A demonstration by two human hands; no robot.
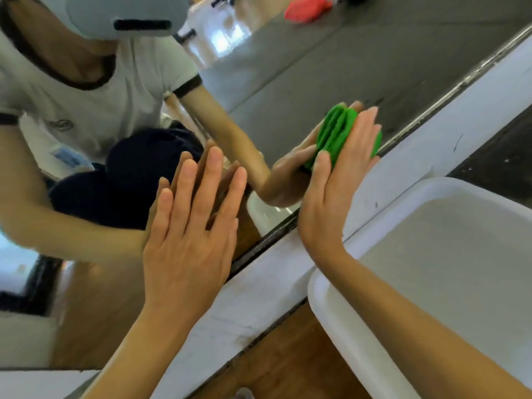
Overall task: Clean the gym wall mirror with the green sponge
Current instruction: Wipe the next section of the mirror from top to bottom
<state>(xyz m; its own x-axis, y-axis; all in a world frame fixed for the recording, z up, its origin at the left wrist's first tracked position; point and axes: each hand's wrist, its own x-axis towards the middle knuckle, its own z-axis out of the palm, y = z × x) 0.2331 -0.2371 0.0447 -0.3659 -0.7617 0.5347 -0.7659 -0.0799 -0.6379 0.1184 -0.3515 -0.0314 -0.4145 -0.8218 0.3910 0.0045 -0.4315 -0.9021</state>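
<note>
Currently left hand (187, 226) lying flat on large wall mirror (316, 70), fingers straight and spread, gripping nothing, pressing glass near mirror's lower edge. Dark metal trim strip (267, 243) running along that lower edge, white painted ledge (259, 298) just below it. Further right, right hand (342, 174) pushing ribbed green sponge (336, 133) against glass just above lower edge, fingers straight over sponge's back, thumb along its side. White rectangular plastic tub (339, 318) sitting beside ledge, under right forearm.
</note>
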